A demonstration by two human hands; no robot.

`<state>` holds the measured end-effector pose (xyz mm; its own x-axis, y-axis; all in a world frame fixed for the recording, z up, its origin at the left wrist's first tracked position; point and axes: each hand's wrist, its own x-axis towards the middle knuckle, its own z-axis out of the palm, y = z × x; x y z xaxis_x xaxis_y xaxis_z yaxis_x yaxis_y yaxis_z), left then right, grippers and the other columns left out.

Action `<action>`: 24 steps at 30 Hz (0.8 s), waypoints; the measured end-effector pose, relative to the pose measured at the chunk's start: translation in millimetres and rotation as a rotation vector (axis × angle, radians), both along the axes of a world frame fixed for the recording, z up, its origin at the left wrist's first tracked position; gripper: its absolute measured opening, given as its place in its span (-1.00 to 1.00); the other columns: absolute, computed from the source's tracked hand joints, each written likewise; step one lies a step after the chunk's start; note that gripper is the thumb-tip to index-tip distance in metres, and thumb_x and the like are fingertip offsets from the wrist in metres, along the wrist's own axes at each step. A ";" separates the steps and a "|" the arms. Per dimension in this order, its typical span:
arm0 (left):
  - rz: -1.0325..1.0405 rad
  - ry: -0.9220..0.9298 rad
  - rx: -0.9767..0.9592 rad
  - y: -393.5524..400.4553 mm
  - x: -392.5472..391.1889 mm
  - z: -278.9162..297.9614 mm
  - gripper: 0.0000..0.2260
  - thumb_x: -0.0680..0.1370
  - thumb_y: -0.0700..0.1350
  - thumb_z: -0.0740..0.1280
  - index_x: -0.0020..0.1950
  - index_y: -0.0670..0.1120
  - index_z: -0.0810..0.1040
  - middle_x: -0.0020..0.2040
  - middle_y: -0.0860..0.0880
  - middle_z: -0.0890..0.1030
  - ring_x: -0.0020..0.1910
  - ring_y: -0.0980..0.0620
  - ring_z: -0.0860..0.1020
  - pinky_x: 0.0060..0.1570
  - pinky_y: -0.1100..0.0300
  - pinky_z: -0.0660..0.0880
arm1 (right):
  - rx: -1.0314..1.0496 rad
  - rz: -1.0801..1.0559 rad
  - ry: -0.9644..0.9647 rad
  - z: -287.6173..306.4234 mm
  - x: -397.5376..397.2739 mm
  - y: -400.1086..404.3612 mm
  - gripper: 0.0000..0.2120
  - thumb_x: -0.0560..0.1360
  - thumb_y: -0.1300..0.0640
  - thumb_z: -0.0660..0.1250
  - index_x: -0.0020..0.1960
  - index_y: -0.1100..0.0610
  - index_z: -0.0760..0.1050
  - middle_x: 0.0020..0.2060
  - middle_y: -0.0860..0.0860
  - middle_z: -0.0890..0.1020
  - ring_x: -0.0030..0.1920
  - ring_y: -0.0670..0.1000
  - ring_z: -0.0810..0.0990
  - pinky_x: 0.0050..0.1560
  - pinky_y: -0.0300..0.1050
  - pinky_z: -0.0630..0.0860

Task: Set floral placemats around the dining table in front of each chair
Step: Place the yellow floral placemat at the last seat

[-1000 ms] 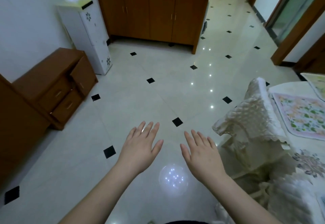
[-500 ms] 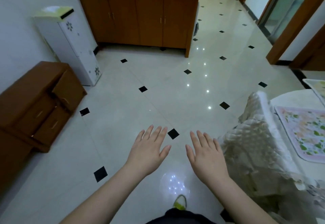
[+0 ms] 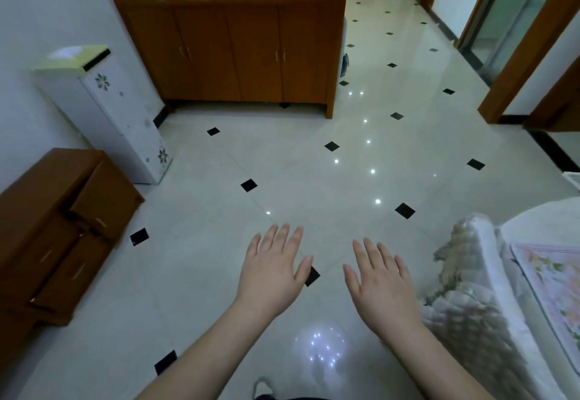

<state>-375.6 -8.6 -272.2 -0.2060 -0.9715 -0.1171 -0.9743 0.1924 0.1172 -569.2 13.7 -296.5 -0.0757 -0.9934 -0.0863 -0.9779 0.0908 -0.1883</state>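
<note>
1 floral placemat (image 3: 555, 293) shows at about 4 o'clock, cut off by the right edge. It lies flat on the white tabletop (image 3: 539, 223), a pale rectangle with a lilac border and a print of pink and orange flowers with green leaves. Its near long edge runs just beside a chair (image 3: 483, 315) draped in a cream quilted cover.

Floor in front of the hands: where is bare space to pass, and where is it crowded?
Bare tile floor stretches ahead between the wooden cabinet, the white unit and the low drawer chest. Left hand and right hand hover over it, holding nothing. The right edge is crowded: covered chair, table with a floral placemat.
</note>
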 end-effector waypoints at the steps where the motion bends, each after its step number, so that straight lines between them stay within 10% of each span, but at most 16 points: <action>1: -0.010 0.004 -0.007 -13.5 1.5 -1.5 -0.25 0.48 0.29 -0.36 0.64 0.09 0.01 0.63 0.02 0.12 0.61 0.00 0.03 0.54 0.01 -0.07 | 0.012 -0.003 -0.007 1.9 1.6 -12.6 -0.24 0.63 -0.21 -0.31 0.35 0.13 0.53 0.28 0.10 0.59 0.28 0.16 0.57 0.23 0.19 0.50; 8: -0.080 0.062 -0.035 -118.5 26.9 -12.2 -0.25 0.49 0.30 -0.33 0.63 0.06 0.09 0.62 0.02 0.17 0.61 0.00 0.06 0.54 0.00 -0.04 | 0.027 0.019 0.020 2.0 27.5 -107.2 -0.21 0.61 -0.23 -0.37 0.41 0.10 0.47 0.35 0.08 0.53 0.34 0.13 0.52 0.31 0.13 0.43; 13: -0.126 0.114 -0.067 -206.7 55.7 1.6 -0.22 0.47 0.31 -0.35 0.63 0.08 0.07 0.62 0.05 0.16 0.61 0.01 0.05 0.54 0.01 -0.05 | -0.021 0.039 0.017 14.3 43.5 -172.0 -0.16 0.40 -0.29 -0.49 0.60 -0.04 -0.03 0.59 -0.06 0.05 0.59 0.00 -0.01 0.54 -0.03 -0.09; 24: -0.308 0.131 -0.058 -330.5 31.5 5.6 -0.22 0.46 0.31 -0.37 0.62 0.11 0.07 0.63 0.08 0.12 0.61 0.05 0.02 0.54 0.05 -0.05 | -0.012 -0.158 0.075 19.7 17.8 -267.9 -0.18 0.44 -0.28 -0.41 0.59 0.00 0.05 0.58 -0.01 0.13 0.57 0.07 0.07 0.53 0.01 -0.03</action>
